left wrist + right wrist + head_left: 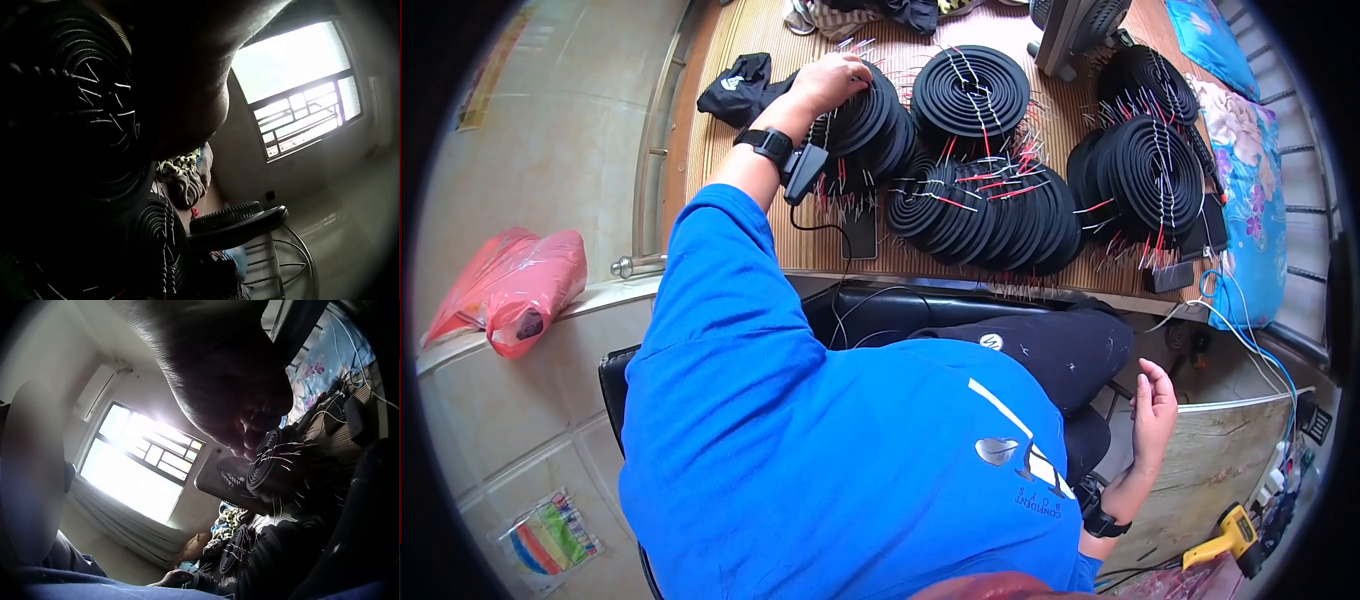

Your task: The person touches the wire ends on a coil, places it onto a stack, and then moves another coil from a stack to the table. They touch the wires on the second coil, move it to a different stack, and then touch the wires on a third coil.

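Observation:
In the head view my left hand (pixel 830 82) reaches across to the upper rim of a stack of black spiral coils (pixel 876 125) at the back left of the table. Its fingers are bent at that rim, and I cannot tell whether they grip a coil. The coils have thin red and white wire ends sticking out. My right hand (pixel 1155 410) hangs beside the lap, away from the coils, its fingers loosely bent and holding nothing. In the left wrist view a dark coil stack (pixel 100 81) lies close beside the left hand (pixel 187 106).
More coil stacks stand at the back middle (pixel 971 92) and the right (pixel 1157 172); a row of tilted coils (pixel 990 215) lies at the front. A black phone (pixel 859 235) rests near the table edge. Behind are a fan (pixel 1080 35) and a black bag (pixel 738 90).

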### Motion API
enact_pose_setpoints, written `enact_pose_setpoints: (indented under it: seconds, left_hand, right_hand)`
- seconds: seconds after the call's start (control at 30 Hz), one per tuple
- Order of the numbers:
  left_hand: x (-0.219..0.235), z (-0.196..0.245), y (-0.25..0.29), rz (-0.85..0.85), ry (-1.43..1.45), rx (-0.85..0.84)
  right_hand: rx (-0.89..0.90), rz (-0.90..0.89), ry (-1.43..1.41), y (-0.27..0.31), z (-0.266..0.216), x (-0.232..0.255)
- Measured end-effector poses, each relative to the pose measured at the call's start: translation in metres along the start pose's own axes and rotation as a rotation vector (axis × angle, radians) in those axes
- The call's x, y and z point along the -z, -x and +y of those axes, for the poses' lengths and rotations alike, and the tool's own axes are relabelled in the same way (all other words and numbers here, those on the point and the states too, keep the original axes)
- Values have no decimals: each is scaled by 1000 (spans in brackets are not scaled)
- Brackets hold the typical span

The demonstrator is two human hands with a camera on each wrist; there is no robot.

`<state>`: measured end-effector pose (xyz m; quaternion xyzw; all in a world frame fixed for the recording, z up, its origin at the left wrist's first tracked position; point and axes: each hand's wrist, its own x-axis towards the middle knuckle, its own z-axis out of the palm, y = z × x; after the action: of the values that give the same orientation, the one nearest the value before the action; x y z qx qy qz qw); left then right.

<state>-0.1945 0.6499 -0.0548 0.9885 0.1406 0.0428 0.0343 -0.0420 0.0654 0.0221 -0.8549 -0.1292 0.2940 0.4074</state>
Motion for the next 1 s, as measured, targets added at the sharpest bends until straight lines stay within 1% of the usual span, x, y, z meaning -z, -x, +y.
enact_pose_setpoints:
  seconds: [0.1, 0.13, 0.23, 0.33, 0.53, 0.63, 0.67, 0.77, 0.8, 0.9, 0.93, 1.0]
  left_hand:
    - [5, -2, -5, -94, -65, -53]
    - [3, -4, -6, -95, -64, -53]
    - [-3, -13, -9, -14, -59, -240]
    - [-10, -11, -7, 37, -79, -238]
    - [-14, -6, -6, 122, -87, -215]
    - [-8, -5, -9, 142, 17, 63]
    - [-7, -6, -11, 141, 16, 66]
    - [-3, -14, -20, 192, 462, 148]
    - [0, -15, -19, 192, 461, 150]
    - [8, -17, -15, 59, 269, 24]
    - [10, -19, -12, 59, 269, 24]
    - [14, -22, -4, 98, 221, -61]
  right_hand:
    - [-25, -3, -24, 0, -4, 0]
    - [-27, -4, -21, 0, -4, 0]
    - [-28, -5, -15, 0, -2, 0]
    - [11, -5, 15, 0, 4, 0]
    - [5, 8, 35, -1, 0, -1]
    - [-9, 1, 31, -2, -1, -1]
    - [-24, 0, 23, -2, -2, -2]
    - [-53, -1, 8, -3, -5, -3]
    - [-55, -6, 9, -3, -5, -3]
    - [-58, -14, 11, -3, -5, -3]
    - [-60, -13, 9, -3, -5, -3]
    - [-65, -11, 4, -4, -4, -3]
